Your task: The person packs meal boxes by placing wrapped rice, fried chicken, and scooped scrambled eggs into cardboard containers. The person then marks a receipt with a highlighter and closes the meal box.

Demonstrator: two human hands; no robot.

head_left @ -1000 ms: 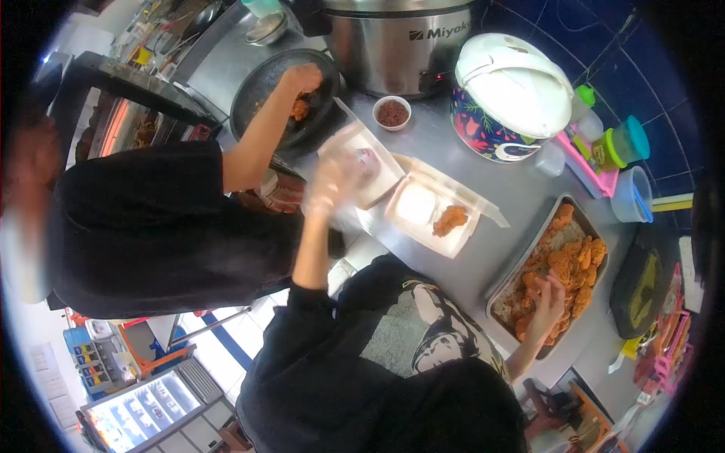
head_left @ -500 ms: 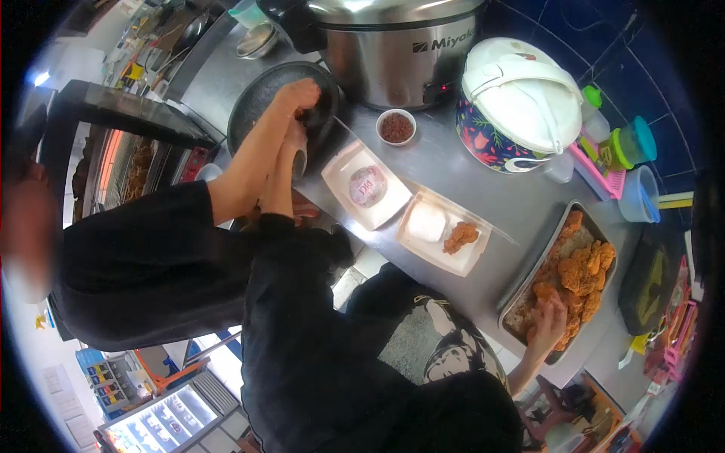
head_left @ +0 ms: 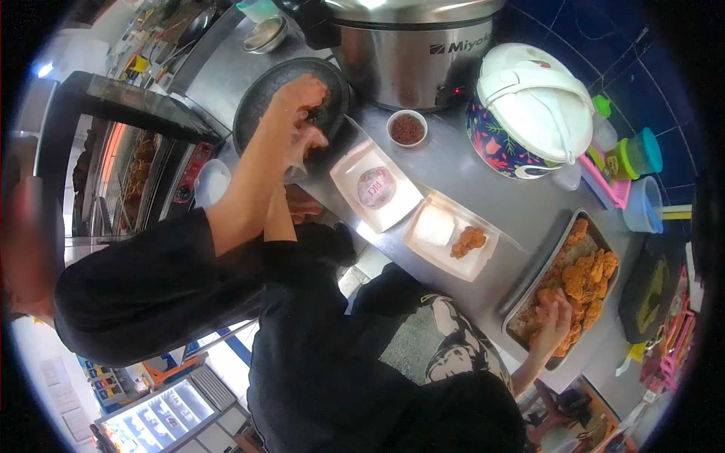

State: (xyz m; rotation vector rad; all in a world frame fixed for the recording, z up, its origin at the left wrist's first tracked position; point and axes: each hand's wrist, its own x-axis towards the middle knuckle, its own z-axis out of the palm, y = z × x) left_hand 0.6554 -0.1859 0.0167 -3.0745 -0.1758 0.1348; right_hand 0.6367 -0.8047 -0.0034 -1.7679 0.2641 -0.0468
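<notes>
My left hand, in a clear plastic glove, reaches to the edge of a dark stone mortar. A co-worker's forearm crosses in front, so its fingers are partly hidden. The co-worker's hand is over the mortar. At the right, my right hand has its fingers curled round a piece of fried chicken in a metal tray of fried chicken. Between my hands lie an open box with a wrapped round item and another box with white rice and chicken.
A small bowl of dark red food stands near a large steel cooker. Beside it is a floral container with a white lid. Plastic tubs stand at the right, and a glass-fronted warmer at the left.
My left hand has moved from above the wrapped item's box to the mortar, beside the co-worker's hand. My right hand stays in the chicken tray. The chicken piece in the mortar is now hidden.
</notes>
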